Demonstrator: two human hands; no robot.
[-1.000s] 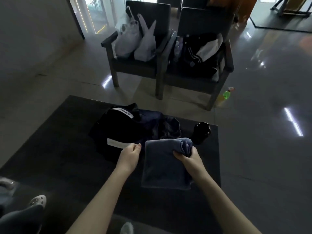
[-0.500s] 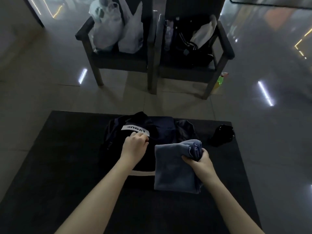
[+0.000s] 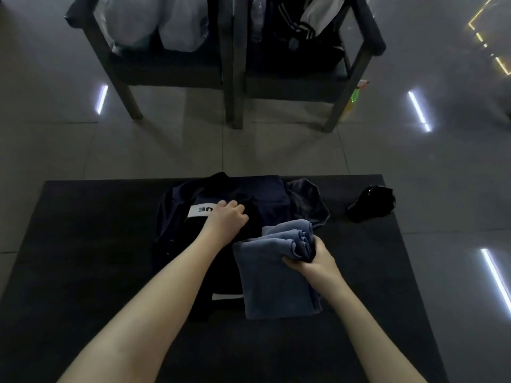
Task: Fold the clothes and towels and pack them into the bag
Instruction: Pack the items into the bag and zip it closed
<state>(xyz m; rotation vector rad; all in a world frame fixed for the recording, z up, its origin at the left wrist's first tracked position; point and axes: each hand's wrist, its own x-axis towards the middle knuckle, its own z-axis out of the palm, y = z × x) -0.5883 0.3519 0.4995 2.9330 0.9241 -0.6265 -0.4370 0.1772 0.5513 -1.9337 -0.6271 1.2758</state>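
I see a left chair (image 3: 166, 76) and a right chair (image 3: 293, 88) side by side on the tiled floor (image 3: 276, 150), beyond a black mat (image 3: 83, 244). White plastic bags (image 3: 177, 23) fill the left seat and a dark, white-striped garment (image 3: 293, 26) the right. A green bottle (image 3: 355, 96) sits by the right chair's leg. A glossy black item (image 3: 372, 203), perhaps a pouch, lies on the mat.

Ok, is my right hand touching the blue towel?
Touching. The head view shows the right hand with its fingers curled round the bunched end of the blue towel, gripping it.
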